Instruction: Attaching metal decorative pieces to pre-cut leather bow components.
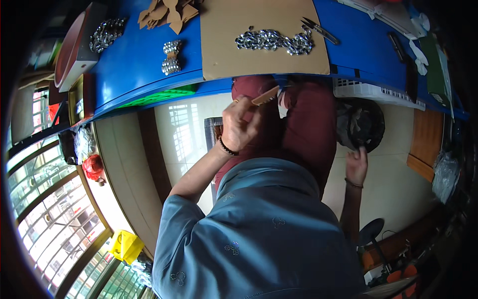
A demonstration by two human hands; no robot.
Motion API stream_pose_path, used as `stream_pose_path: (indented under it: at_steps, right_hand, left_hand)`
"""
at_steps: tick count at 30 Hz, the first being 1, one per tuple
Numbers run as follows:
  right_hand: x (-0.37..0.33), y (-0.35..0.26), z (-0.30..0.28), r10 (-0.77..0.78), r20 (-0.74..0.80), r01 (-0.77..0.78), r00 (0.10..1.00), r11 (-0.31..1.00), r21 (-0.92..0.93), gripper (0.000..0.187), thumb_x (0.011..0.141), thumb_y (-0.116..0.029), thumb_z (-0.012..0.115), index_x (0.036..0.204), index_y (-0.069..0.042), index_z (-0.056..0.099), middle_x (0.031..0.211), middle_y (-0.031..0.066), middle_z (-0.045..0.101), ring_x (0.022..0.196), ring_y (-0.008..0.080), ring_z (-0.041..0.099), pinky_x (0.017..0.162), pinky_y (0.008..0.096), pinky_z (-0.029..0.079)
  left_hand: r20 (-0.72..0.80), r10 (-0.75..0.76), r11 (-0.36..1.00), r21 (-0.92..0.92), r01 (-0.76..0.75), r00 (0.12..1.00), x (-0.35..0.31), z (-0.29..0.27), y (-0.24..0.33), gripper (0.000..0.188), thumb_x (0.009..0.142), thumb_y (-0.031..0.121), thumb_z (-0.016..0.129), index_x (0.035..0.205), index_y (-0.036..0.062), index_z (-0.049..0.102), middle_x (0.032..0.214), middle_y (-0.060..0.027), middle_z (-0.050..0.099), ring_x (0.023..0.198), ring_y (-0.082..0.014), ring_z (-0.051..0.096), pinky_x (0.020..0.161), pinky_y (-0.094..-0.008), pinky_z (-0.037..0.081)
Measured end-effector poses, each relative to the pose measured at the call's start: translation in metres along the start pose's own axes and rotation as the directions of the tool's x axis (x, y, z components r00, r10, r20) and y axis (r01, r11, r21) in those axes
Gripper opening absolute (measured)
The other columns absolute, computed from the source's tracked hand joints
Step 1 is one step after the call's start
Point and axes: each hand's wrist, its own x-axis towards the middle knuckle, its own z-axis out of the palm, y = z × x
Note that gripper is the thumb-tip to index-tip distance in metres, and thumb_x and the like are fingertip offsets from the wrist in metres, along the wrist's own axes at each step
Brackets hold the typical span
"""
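My left hand (240,122) is closed on a small brown cardboard piece (266,96) above my lap, just short of the table edge. Some bright specks run along the card's lower edge, too small to name. Out to the right, beside my thigh, my right hand (357,167) has its fingers drawn together in a pinch. Whatever may be between them is too fine to see. On a large cardboard sheet (219,45) lies a heap of shiny silver bead strands (269,40). Thread snips (320,31) rest across the sheet's right edge.
The blue table (129,65) holds cut cardboard pieces (169,14), a card wound with silver beads (172,57) and another silver bead bundle (107,35). A white plastic basket (378,93) sits under the table's right side. A dark round patterned object (359,122) is beside my right leg.
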Motion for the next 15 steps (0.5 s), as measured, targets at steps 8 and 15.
stream_pose_path:
  at_steps: [8, 15]
  right_hand:
    - [0.014, 0.0, -0.205, -0.176, -0.417, -0.028, 0.892, 0.898, -0.439, 0.006, 0.084, -0.014, 0.051, 0.084, -0.009, 0.054, 0.069, 0.0008, 0.05, 0.059, 0.0133, 0.047, 0.051, 0.0283, 0.041]
    - [-0.005, 0.009, 0.046, -0.089, 0.289, 0.276, 0.953, 0.646, -0.711, 0.01, 0.088, -0.011, 0.048, 0.096, -0.007, 0.053, 0.06, -0.0042, 0.044, 0.049, 0.0037, 0.038, 0.043, 0.018, 0.031]
  left_hand:
    - [-0.268, -0.167, 0.982, -0.135, 0.135, 0.949, 0.009, -0.019, -0.032, 0.012, 0.074, -0.006, 0.058, 0.085, -0.0024, 0.056, 0.069, -0.0075, 0.059, 0.062, -0.0128, 0.058, 0.057, -0.0234, 0.045]
    - [0.154, -0.432, 0.708, -0.552, 0.44, 0.889, -0.014, 0.027, -0.002, 0.01, 0.078, -0.005, 0.057, 0.087, -0.0034, 0.055, 0.073, -0.0048, 0.062, 0.067, -0.0084, 0.059, 0.06, -0.0208, 0.048]
